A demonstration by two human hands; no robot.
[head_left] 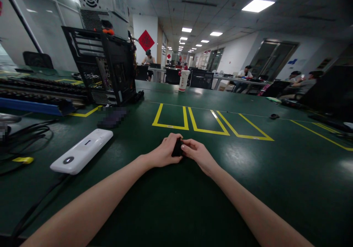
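Note:
A small black object (pixel 177 149) is between my hands, just above or on the green table; its kind is hard to make out, as fingers cover much of it. My left hand (pixel 165 152) wraps around it from the left, thumb below and fingers over the top. From the right, my right hand (pixel 199 154) pinches at its edge with thumb and fingertips. Beyond the hands, three yellow tape outlines (pixel 171 126) mark the tabletop.
At left lie a white oblong device (pixel 82 152) with a black cable, and a dark pixelated item (pixel 111 117). Behind them stands an open black computer case (pixel 110 66) with a power supply (pixel 102 0) on top. A white cup (pixel 183 80) stands farther back. People sit at distant desks.

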